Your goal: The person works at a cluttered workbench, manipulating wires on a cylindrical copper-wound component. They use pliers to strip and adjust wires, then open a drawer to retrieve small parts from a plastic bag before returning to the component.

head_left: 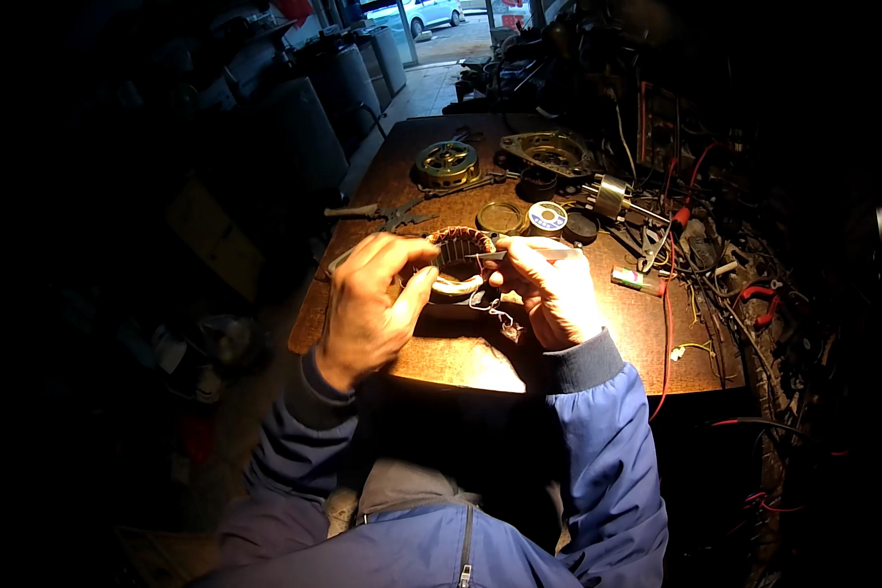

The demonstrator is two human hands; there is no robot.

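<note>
Head view, hands (pixel 461 294) hiding stator (pixel 460 257), surroundings dark

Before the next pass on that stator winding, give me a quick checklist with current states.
1. Left hand grips the stator: ok.
2. Right hand holds the thin tool at the winding: ok.
3. Tool tip seated between the coils: cannot tell, too small.
4. Loose wire under the stator free of the fingers: cannot tell.
5. Pliers and solder spool lie apart from the hands: ok.
6. Light on the bench: ok near the hands, dim elsewhere.
</note>
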